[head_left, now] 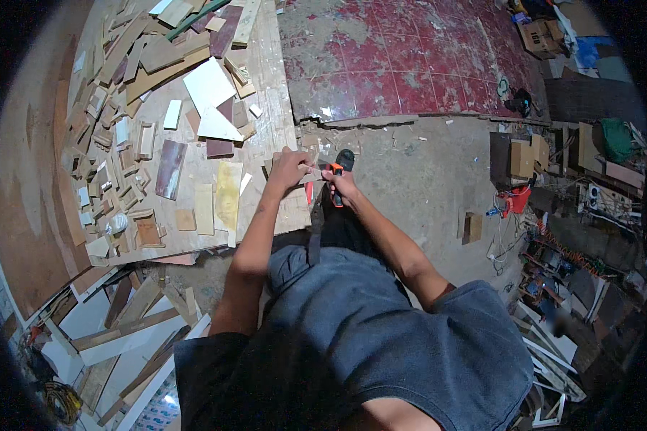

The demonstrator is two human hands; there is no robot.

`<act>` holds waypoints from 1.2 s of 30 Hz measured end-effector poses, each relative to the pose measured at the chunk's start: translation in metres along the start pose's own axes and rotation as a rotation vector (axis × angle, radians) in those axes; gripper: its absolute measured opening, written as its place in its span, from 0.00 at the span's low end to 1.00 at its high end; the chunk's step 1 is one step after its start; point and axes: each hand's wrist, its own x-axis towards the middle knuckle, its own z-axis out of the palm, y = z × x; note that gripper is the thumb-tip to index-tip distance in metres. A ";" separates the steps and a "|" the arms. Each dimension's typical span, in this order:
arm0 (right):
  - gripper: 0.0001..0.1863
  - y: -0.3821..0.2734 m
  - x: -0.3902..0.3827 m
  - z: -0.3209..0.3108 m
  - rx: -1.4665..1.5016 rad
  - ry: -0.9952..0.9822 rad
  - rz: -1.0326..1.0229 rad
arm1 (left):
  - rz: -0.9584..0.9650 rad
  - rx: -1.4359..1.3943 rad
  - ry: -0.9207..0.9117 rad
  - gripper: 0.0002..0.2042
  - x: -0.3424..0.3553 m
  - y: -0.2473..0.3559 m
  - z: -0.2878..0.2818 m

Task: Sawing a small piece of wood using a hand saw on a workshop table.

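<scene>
The left hand (287,169) pins a small wood offcut (310,172) at the bench (266,86) edge, steadying it. At its three o'clock, the right hand (343,188) is closed around an orange-handled tool (334,176), tip meeting the piece. Scrap boards (208,86) crowd toward ten o'clock.

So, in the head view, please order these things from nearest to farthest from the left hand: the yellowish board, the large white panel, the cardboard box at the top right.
1. The yellowish board, just left of the left hand, on the worktable.
2. The large white panel, farther up and left on the table.
3. The cardboard box, far off at the top right, on the floor.
</scene>
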 end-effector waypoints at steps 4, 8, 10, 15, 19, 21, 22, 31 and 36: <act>0.09 0.020 0.019 0.014 0.165 0.026 0.020 | 0.131 0.216 0.285 0.09 -0.002 -0.012 0.011; 0.10 0.032 0.032 0.027 0.096 0.097 -0.028 | 0.020 0.296 0.228 0.10 0.002 -0.028 0.017; 0.11 0.035 0.039 0.027 0.118 0.152 -0.037 | 0.041 0.385 0.233 0.12 0.005 -0.035 0.019; 0.11 0.037 0.052 0.019 0.021 0.168 -0.025 | -0.005 0.486 0.296 0.17 0.010 -0.034 0.030; 0.12 0.032 0.056 0.020 0.057 0.133 -0.024 | -0.086 0.518 0.354 0.20 0.008 -0.039 0.035; 0.12 0.032 0.056 0.021 0.047 0.117 -0.024 | -0.116 0.497 0.380 0.20 0.008 -0.044 0.036; 0.12 0.033 0.056 0.021 0.042 0.101 -0.024 | -0.143 0.475 0.405 0.19 0.009 -0.044 0.036; 0.11 0.043 0.052 0.033 0.058 0.091 -0.022 | 0.044 0.412 0.425 0.14 0.017 -0.064 0.036; 0.11 0.050 0.042 0.029 0.081 0.118 -0.010 | 0.069 0.426 0.438 0.12 0.024 -0.067 0.044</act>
